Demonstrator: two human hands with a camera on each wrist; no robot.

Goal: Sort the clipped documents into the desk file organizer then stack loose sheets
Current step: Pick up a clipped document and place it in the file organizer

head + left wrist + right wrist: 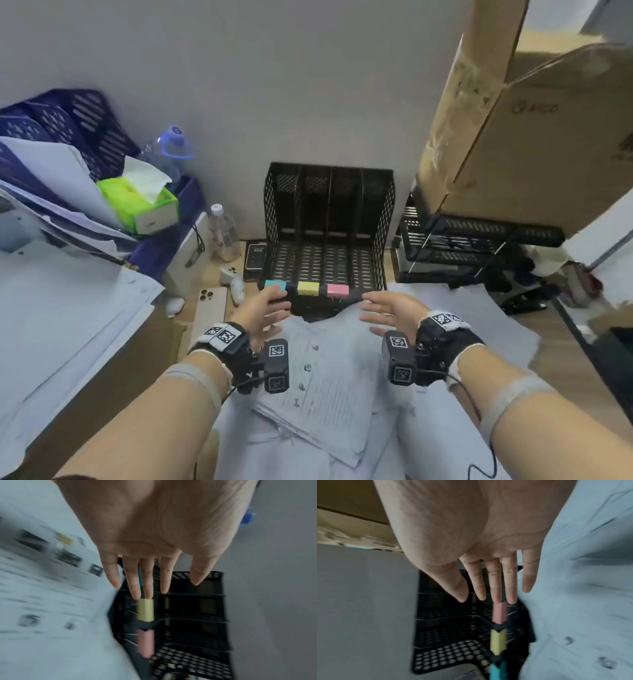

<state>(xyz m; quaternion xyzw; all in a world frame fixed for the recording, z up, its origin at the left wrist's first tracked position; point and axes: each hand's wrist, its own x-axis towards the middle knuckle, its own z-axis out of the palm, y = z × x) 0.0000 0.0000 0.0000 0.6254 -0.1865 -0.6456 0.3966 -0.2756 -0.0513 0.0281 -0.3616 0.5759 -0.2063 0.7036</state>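
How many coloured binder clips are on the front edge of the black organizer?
3, in a row on the black organizer's front edge: a teal clip leftmost by the left hand, a yellow clip in the middle, a pink clip rightmost near the right hand. Papers may hide more.

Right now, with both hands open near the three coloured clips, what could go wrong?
1. The left hand hovers at the teal clip on the black organizer; a hasty grip might knock the yellow clip beside it.
2. The paper pile lies fanned and uneven; pulling one bundle could drag loose sheets along.
3. The right hand is close to the pink clip and may bump it.
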